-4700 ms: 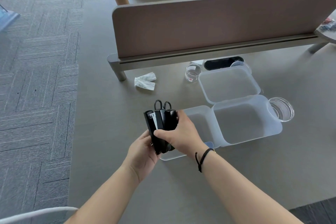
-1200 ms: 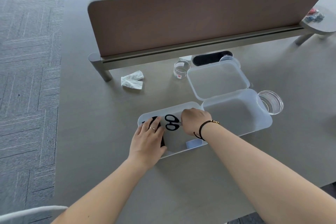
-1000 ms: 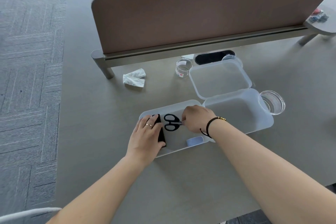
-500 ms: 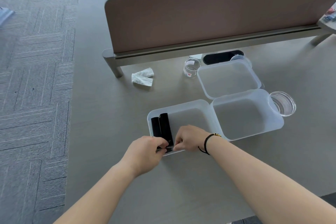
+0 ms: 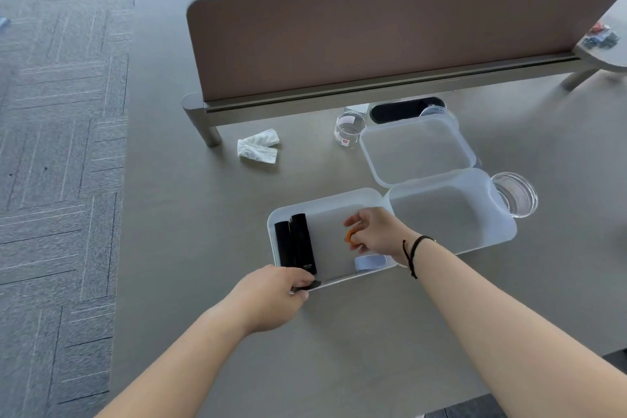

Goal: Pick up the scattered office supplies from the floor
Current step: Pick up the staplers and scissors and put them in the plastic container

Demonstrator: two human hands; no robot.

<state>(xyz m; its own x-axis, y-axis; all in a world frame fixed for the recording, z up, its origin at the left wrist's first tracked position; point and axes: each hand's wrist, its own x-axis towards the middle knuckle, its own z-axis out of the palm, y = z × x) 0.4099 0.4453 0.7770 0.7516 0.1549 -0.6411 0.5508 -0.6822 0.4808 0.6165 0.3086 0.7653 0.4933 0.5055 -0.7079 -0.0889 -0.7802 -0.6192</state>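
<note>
1. The right hand (image 5: pixel 376 234) pinches a small orange item (image 5: pixel 349 236) between thumb and fingertips, low over the middle of the shallow translucent tray (image 5: pixel 325 205); it looks like a ring or clip, though it is too small to name surely.
2. The left hand (image 5: pixel 271 299) is curled at the tray's near edge, pinching a thin dark piece (image 5: pixel 310 286) that lies along the rim. Half a second ago both hands met at this same spot, so the left has stayed and the right has swung away to the orange item.
3. Inside the tray, 2 black staplers (image 5: pixel 295 244) lie side by side against the left wall, where they lay half a second ago. A pale blue block (image 5: pixel 369 262) sits at the near right corner, just below the right wrist.
4. The scissors seen in the tray 1 second ago no longer show their loops; the dark piece under the left hand may be part of them.
5. Judgement: collecting is mostly over and sorting has begun, with the supplies on the table (image 5: pixel 203 248) rather than the floor.
6. Further out, the deeper bin (image 5: pixel 451 214) touches the tray's right end, with its lid (image 5: pixel 417 149) open behind it. A glass dish (image 5: pixel 515 193) stands beside the bin, and a glass jar (image 5: pixel 347 129) and a crumpled tissue (image 5: pixel 258 146) lie near the divider (image 5: pixel 373 37).
</note>
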